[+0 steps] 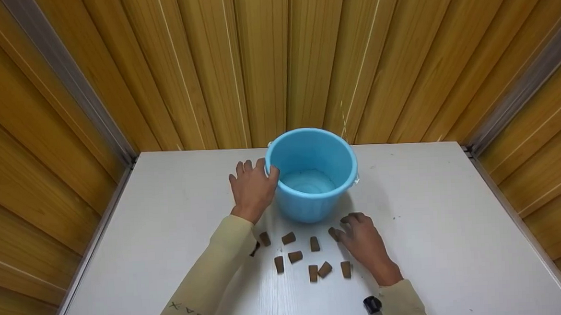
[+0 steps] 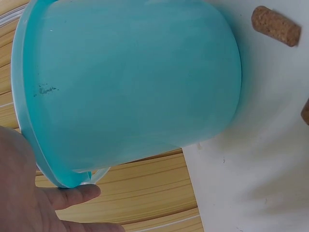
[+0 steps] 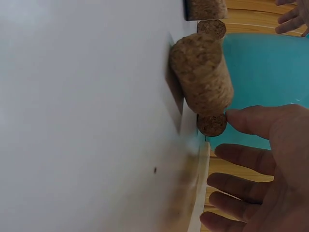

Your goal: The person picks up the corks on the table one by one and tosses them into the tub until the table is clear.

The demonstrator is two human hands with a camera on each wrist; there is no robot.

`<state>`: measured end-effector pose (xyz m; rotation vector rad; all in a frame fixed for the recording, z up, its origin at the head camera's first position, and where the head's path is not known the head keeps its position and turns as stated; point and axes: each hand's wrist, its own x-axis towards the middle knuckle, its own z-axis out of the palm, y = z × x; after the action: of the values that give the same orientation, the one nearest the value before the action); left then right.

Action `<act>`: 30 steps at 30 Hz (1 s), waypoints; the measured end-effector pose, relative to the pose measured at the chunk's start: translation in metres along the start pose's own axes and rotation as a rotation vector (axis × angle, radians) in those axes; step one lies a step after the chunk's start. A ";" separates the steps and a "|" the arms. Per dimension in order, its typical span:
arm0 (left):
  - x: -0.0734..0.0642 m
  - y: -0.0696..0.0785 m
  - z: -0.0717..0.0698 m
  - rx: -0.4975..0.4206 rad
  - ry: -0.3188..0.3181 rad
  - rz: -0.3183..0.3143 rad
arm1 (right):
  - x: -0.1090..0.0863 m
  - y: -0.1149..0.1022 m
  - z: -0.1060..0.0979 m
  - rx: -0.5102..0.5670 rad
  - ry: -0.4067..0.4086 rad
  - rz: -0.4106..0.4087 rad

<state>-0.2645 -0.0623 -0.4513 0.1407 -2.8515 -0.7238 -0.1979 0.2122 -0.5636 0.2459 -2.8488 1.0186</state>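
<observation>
A light blue bucket [image 1: 309, 209] stands upright near the back of the table, and its visible floor is bare. My left hand [image 1: 254, 187] holds the bucket's left rim, thumb over the edge and fingers outside; in the left wrist view the thumb is hidden behind the rim. To the front right of the bucket, my right hand [image 1: 364, 242] reaches low over the table with fingers spread apart. Its thumb tip is right at a brown cork [image 1: 333, 234], and nothing is gripped. In the right wrist view a nearer cork [image 3: 203, 72] partly covers the one by the thumb.
Several more corks [image 1: 295, 257] lie scattered on the white table [image 1: 182, 206] in front of the bucket. A wood-patterned wall [image 1: 261, 72] rises right behind the table's back edge, with similar panels on both sides. The bucket's handle joint [image 1: 357, 179] sticks out at its right.
</observation>
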 end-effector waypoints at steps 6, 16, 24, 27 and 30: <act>-0.001 0.000 0.000 -0.002 -0.003 -0.004 | -0.001 -0.002 0.000 0.011 -0.011 0.005; -0.001 0.000 0.000 0.000 0.003 0.002 | -0.006 -0.006 0.002 -0.009 -0.014 -0.015; -0.001 -0.002 0.000 -0.019 0.031 0.025 | -0.006 -0.008 0.001 -0.014 -0.015 -0.025; -0.001 -0.001 0.000 -0.022 0.017 0.013 | -0.007 -0.008 0.002 -0.007 -0.016 -0.023; -0.001 -0.001 0.000 -0.027 0.008 0.008 | -0.007 -0.008 0.002 0.001 -0.012 -0.017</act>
<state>-0.2636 -0.0628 -0.4515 0.1283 -2.8316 -0.7576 -0.1893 0.2056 -0.5615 0.2767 -2.8523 1.0190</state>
